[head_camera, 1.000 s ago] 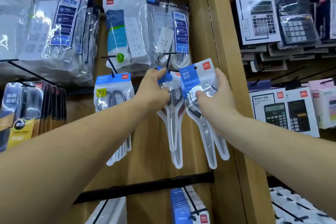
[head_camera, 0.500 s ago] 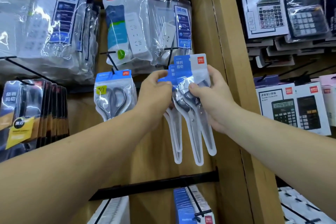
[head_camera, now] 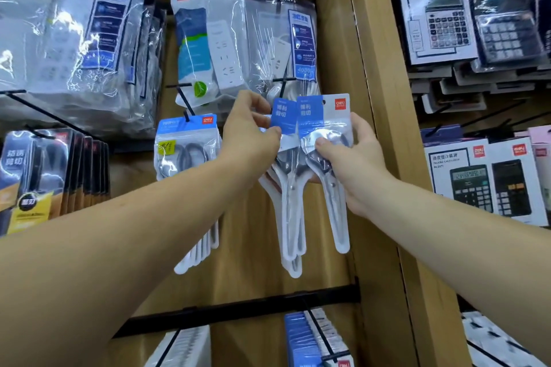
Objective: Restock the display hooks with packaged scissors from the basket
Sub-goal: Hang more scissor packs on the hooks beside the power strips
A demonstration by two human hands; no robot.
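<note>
Scissors in clear packs with blue-and-white header cards, at the centre of the view. We see two packs side by side, headers overlapping. The right pack (head_camera: 326, 112) carries a blue panel with white characters, a red logo at its one-o'clock corner and a punched hole near the top edge; its white blade sleeve points to six o'clock. The left pack (head_camera: 283, 119), at nine o'clock of it, lies in front of further white sleeves of the same kind. The left hand (head_camera: 249, 140) pinches the left pack's header between thumb and curled fingers. The right hand (head_camera: 354, 164) grips the right pack at the handle end, thumb across the front, fingers wrapped behind. Forearms enter from seven and four o'clock. A black hook (head_camera: 283, 80) sits at twelve o'clock of the headers; we cannot tell whether either pack hangs on it. More hung scissors (head_camera: 186, 147) lie at nine o'clock of the left hand, calculators (head_camera: 483, 185) at three o'clock of the right.
</note>
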